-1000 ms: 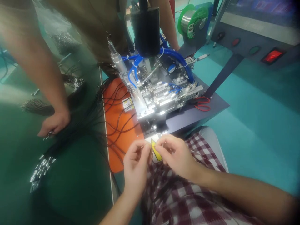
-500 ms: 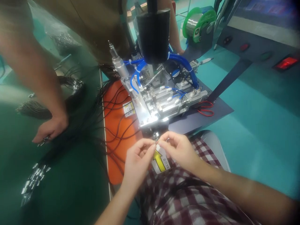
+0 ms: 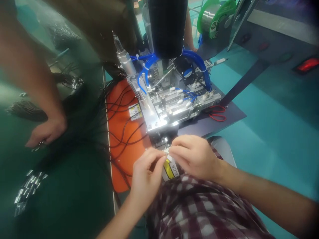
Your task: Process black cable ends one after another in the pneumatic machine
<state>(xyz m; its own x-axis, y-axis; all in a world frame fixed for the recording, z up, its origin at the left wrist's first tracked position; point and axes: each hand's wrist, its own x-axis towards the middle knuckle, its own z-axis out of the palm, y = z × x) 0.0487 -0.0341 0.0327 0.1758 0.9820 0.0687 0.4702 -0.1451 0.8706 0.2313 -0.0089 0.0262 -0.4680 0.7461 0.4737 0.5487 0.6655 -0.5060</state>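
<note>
My left hand (image 3: 148, 169) is closed in a pinch, thumb against forefinger, just in front of the machine. Fingertip to fingertip with it, my right hand (image 3: 193, 156) pinches too. Something tiny sits between the fingertips, too small to name. Below them lies a white label with a yellow arrow (image 3: 169, 170). Beyond the hands stands the metal machine (image 3: 171, 109) with blue air tubes (image 3: 196, 59), brightly lit at its front edge. Dark cables (image 3: 127, 139) run across the orange board (image 3: 119, 172) left of my left hand.
A co-worker's hand (image 3: 47, 132) holds small metal-ended pieces over the green table (image 3: 74, 199). Shiny metal connectors (image 3: 28, 189) lie in a bundle there. A green solder wire spool (image 3: 211, 16) and a control box (image 3: 281, 36) with a lit red switch stand at right.
My right hand has turned, its back rising and its fingers curling more closely. Both hands keep their fingertips together. The whole view has shifted slightly.
</note>
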